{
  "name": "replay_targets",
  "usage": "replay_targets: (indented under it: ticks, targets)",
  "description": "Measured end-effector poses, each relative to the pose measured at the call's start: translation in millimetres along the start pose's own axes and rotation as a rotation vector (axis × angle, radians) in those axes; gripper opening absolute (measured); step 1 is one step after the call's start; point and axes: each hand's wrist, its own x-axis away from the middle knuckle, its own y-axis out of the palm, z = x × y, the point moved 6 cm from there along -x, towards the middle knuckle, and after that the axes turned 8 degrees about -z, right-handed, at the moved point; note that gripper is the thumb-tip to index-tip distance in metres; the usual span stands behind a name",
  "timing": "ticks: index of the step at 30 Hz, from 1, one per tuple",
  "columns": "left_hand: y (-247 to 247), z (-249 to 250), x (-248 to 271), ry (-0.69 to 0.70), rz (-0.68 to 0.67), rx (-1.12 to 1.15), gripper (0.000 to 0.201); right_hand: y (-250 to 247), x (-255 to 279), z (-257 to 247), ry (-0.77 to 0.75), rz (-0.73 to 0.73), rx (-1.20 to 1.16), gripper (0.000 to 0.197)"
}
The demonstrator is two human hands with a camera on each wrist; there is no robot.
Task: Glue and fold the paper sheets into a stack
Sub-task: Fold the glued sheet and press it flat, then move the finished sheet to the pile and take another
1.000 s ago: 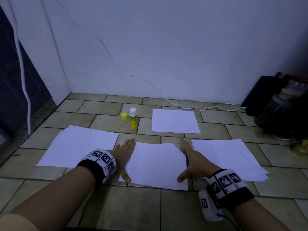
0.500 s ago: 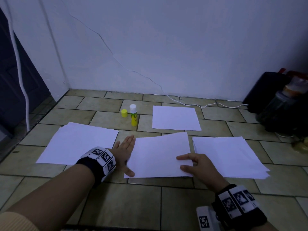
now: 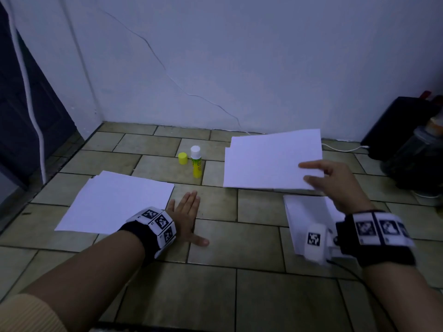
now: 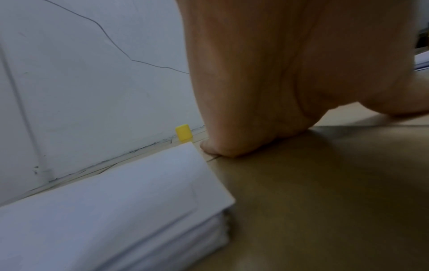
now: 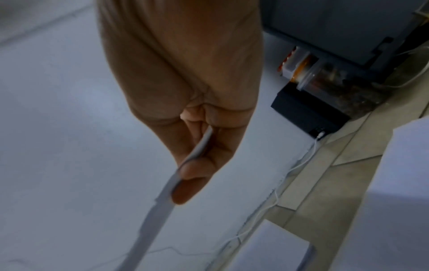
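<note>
Paper sheets, folded [image 3: 268, 161], are held above the tiled floor [image 3: 235, 248], pinched at their right edge between thumb and fingers [image 5: 185, 185] of the right hand [image 3: 335, 180], probably for carrying to a stack. Nearest, the left hand [image 3: 184, 219] lies flat on the floor, fingers straight, holding nothing, seemingly as a brace. Loose paper piles flank it at left [image 3: 115, 200] and right [image 3: 304, 212]. Farther off stand the uncapped glue stick [image 3: 196, 164] and its yellow cap [image 3: 183, 158].
</note>
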Motion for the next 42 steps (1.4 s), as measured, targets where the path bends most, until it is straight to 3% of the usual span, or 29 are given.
replay_targets:
  ticks: [5, 11, 27, 37, 39, 42]
  targets:
    - [0, -2, -2, -0.004, -0.017, 0.005, 0.126, 2, -63, 28, 0.100, -0.004, 0.127, 0.037]
    - [1, -2, -3, 0.006, -0.003, 0.020, 0.127, 20, -96, 54, 0.232, -0.074, 0.277, 0.036]
    - [1, -3, 1, 0.044, 0.000, 0.048, 0.126, 38, -110, 72, 0.326, -0.194, 0.644, 0.039]
    - [1, -3, 3, 0.046, 0.033, 0.075, 0.126, 43, -111, 69, 0.339, -0.237, 0.710, 0.043]
    - [1, -3, 2, 0.055, 0.029, 0.075, 0.134, 44, -110, 71, 0.351, -0.241, 0.728, 0.043]
    - [1, -3, 0, 0.088, 0.018, 0.082, 0.165, 44, -109, 69, 0.366, -0.218, 0.792, 0.041]
